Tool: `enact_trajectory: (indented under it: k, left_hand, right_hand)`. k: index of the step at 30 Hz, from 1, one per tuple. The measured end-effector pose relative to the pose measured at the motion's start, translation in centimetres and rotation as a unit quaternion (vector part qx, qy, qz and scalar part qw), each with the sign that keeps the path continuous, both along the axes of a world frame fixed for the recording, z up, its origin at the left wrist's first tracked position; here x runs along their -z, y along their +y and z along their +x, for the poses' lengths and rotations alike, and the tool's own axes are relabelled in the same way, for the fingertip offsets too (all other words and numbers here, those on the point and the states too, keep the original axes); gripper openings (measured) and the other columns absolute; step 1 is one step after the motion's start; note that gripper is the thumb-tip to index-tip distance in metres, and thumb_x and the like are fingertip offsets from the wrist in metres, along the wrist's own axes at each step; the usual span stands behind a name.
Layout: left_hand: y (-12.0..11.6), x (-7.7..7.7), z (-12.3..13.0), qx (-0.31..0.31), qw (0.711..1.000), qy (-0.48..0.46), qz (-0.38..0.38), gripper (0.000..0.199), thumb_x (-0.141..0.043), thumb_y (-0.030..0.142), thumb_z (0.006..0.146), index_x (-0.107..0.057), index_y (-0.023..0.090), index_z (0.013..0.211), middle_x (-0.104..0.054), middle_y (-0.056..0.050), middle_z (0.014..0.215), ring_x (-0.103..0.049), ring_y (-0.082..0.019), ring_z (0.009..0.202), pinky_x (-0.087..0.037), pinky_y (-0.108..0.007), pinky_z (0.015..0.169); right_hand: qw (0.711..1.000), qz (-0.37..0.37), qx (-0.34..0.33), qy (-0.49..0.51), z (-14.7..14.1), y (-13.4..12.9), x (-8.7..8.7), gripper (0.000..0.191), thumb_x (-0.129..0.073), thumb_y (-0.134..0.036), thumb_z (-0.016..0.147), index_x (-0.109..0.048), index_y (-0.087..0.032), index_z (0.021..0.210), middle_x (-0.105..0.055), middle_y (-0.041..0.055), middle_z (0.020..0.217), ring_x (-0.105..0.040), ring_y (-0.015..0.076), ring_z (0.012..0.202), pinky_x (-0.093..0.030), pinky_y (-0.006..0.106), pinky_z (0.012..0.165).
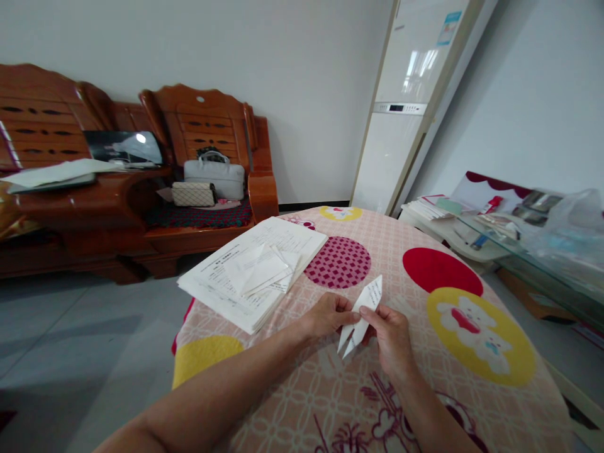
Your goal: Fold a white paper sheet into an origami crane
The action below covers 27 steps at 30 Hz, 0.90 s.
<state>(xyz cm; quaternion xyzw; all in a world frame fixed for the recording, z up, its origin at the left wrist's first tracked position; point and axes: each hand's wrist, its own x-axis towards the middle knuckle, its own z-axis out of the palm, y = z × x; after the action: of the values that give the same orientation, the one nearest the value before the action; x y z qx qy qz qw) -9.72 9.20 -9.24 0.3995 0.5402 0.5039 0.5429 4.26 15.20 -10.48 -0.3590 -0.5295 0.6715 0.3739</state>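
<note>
A narrow folded white paper (372, 294) with printed text is held above the patterned tablecloth, its far end pointed and its near end split into two points. My left hand (330, 314) pinches its left edge between thumb and fingers. On the right edge, my right hand (389, 330) grips the same paper, thumb on top and the other fingers partly hidden beneath. Further left lies a thick stack of printed sheets (212, 283), with several folded paper pieces (267, 269) resting on it.
The round table's cloth (396, 245) fills the centre. Behind at left stand wooden chairs (202, 119) with bags (219, 179). A tall white cabinet unit (391, 151) is at the back. At right, a glass-topped stand (533, 251) holds papers and a plastic bag (573, 226).
</note>
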Motion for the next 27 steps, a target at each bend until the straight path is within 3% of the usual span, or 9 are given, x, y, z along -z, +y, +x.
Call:
enact_trajectory:
  k: [9, 14, 21, 27]
  left_hand:
    - [0.0, 0.0, 0.0, 0.002, 1.0, 0.021, -0.002, 0.033, -0.074, 0.041, 0.062, -0.058, 0.012, 0.061, -0.051, 0.003, 0.054, -0.041, -0.007, 0.048, -0.027, -0.021, 0.047]
    - [0.0, -0.1, -0.4, 0.026, 0.999, 0.043, -0.006, 0.032, -0.07, 0.041, 0.066, -0.058, 0.012, 0.059, -0.049, 0.004, 0.051, -0.038, -0.007, 0.045, -0.025, -0.021, 0.044]
    - [-0.2, -0.6, -0.7, 0.067, 0.997, 0.024, -0.009, 0.022, -0.068, 0.032, 0.065, -0.065, 0.01, 0.067, -0.057, 0.001, 0.058, -0.046, -0.009, 0.048, -0.03, -0.021, 0.047]
    - [0.1, -0.1, -1.3, 0.016, 0.996, 0.083, 0.01, 0.017, -0.064, 0.029, 0.067, -0.058, 0.013, 0.064, -0.05, 0.004, 0.054, -0.04, -0.008, 0.047, -0.024, -0.021, 0.045]
  right_hand:
    - [0.999, 0.022, -0.028, -0.022, 0.3, 0.3, -0.1, 0.029, -0.074, -0.041, 0.071, -0.065, -0.016, 0.06, -0.063, 0.0006, 0.049, -0.051, 0.0137, 0.04, -0.039, 0.025, 0.041]
    - [0.999, 0.028, 0.0, -0.026, 0.2, 0.4, -0.1, 0.029, -0.074, -0.04, 0.07, -0.064, -0.016, 0.058, -0.061, -0.0005, 0.046, -0.047, 0.0116, 0.036, -0.035, 0.024, 0.037]
    - [0.999, -0.029, -0.034, 0.007, 0.3, 0.6, -0.4, 0.022, -0.077, -0.034, 0.064, -0.068, -0.014, 0.063, -0.066, 0.0031, 0.051, -0.054, 0.0144, 0.04, -0.04, 0.025, 0.039]
    - [0.999, -0.028, -0.028, 0.022, 0.2, 0.9, 0.0, 0.024, -0.078, -0.034, 0.063, -0.069, -0.012, 0.066, -0.067, 0.0044, 0.055, -0.055, 0.0144, 0.043, -0.044, 0.025, 0.042]
